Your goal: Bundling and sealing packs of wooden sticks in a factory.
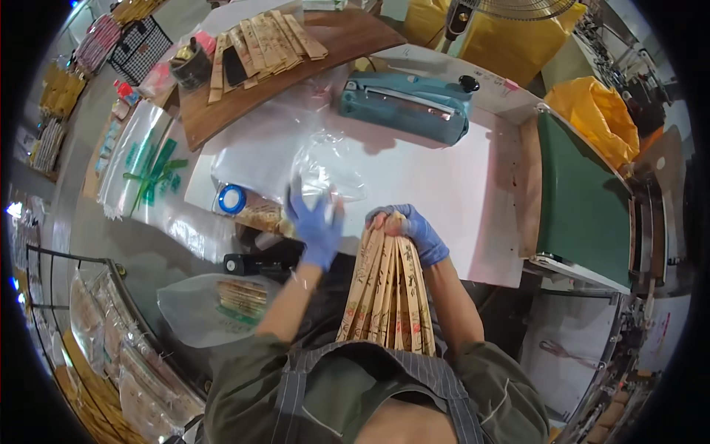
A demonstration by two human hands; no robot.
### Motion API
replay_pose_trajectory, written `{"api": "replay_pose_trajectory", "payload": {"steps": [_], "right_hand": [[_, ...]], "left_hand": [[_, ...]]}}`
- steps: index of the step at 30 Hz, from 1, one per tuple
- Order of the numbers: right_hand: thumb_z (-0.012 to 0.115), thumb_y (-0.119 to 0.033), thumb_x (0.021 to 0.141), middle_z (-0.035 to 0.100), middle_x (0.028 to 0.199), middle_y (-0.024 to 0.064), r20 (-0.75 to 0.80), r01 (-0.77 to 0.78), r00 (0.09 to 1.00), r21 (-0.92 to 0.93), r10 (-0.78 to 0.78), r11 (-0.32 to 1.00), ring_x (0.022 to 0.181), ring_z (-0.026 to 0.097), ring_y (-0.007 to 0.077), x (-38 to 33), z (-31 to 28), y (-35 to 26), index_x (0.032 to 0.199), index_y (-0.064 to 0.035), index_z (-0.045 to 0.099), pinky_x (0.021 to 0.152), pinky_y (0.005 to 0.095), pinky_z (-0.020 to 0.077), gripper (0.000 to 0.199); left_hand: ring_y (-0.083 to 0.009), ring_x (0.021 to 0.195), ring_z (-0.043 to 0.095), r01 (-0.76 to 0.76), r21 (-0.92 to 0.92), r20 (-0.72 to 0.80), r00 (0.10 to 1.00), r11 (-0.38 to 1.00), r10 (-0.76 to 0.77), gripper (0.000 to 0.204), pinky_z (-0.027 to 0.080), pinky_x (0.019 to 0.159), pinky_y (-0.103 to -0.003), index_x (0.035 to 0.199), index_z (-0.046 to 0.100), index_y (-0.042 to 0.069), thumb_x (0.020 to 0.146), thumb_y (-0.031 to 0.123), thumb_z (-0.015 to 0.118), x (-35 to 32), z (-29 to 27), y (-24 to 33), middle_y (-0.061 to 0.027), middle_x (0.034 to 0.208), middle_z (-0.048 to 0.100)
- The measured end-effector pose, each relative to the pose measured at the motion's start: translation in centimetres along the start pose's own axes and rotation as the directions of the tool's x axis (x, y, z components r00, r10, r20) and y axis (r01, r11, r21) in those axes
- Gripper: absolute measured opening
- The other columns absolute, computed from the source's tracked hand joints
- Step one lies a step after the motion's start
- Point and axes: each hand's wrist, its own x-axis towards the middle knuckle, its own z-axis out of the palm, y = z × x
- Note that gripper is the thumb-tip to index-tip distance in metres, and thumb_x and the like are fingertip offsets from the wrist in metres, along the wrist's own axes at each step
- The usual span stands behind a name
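Head view, looking down: a person in blue gloves works at a white table [458,185]. The right hand [414,229] has its fingers closed around the top of a fanned bundle of long paper sleeves [388,296], held upright just in front of the table's near edge. The left hand [314,226], blurred, has its fingers spread wide over a clear plastic bag [333,166] lying on the table left of the bundle. Beyond the bag sits a teal heat sealer [405,103]. Judging by this, the bundle is gathered but not yet bagged or sealed; more sleeves [259,44] wait on a wooden board behind the sealer.
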Motion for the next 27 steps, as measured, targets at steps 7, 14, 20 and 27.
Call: {"api": "replay_pose_trajectory", "payload": {"steps": [7,14,20,27], "right_hand": [[0.064,-0.015,0.073,0.063,0.087,0.0083,0.043,-0.169,0.985,-0.006,0.169,0.986,0.071,0.059,0.0143,5.7,0.7,4.7,0.092,0.0016,0.064,0.073,0.0266,0.0484,0.025],[0.048,-0.027,0.090,0.052,0.114,0.0146,-0.024,-0.073,0.997,-0.649,0.076,0.757,0.101,0.052,0.0190,-7.5,3.4,6.8,0.122,0.0059,0.044,0.089,0.0296,0.0421,0.045],[0.042,-0.031,0.093,0.045,0.125,0.0106,-0.242,-0.072,0.970,-0.298,-0.003,0.952,0.112,0.044,0.0205,-17.9,8.7,2.1,0.133,0.0007,0.031,0.095,0.0312,0.0344,0.053],[0.059,-0.002,0.075,0.055,0.078,0.0169,0.281,0.176,0.881,-0.942,-0.381,-0.287,0.069,0.056,0.0357,-9.2,7.6,-13.5,0.088,-0.0006,0.054,0.064,0.0401,0.0455,0.013]], "left_hand": [[-0.0276,0.073,0.058,-0.328,-0.100,0.343,0.875,0.939,0.342,0.058,0.049,0.062,-0.036,0.135,0.033,0.010,0.079,0.001,0.048,-0.4,-1.2,-5.1,-0.0097,0.131,0.045],[-0.0190,0.048,0.054,-0.359,-0.291,0.517,0.721,0.887,0.461,0.058,0.045,0.042,-0.028,0.135,0.037,0.025,0.081,0.003,0.047,-7.3,-9.7,-0.7,-0.0134,0.141,0.032],[-0.0157,0.045,0.054,-0.496,-0.526,0.505,0.471,0.691,0.723,0.047,0.041,0.036,-0.026,0.132,0.043,0.023,0.085,0.017,0.048,-4.9,-13.9,1.0,-0.0116,0.133,0.044],[-0.0274,0.078,0.060,-0.477,-0.282,0.348,0.758,0.833,0.552,0.035,0.049,0.072,-0.036,0.104,0.055,0.003,0.070,0.007,0.062,15.6,-10.8,5.4,-0.0134,0.087,0.059]]}}
